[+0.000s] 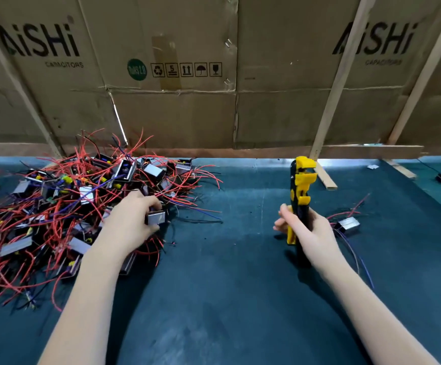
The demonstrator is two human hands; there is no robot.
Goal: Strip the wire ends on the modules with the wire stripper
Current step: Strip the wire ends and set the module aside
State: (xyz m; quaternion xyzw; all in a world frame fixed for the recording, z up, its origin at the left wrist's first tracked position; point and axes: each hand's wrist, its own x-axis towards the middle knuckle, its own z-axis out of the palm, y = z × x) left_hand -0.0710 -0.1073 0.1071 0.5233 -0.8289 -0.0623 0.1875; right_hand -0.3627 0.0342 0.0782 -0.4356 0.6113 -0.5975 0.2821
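Modules (64,212) are lying heaped at nine o'clock on the worktop (227,272); the left hand (132,219) is pinching one module (156,217), the right hand (306,227) gripping the upright wire stripper (300,185). She should be untangling leads before lifting.

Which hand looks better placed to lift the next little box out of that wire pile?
The left hand: it already grips a module at the pile's edge. The right hand holds the wire stripper upright, away from the pile.
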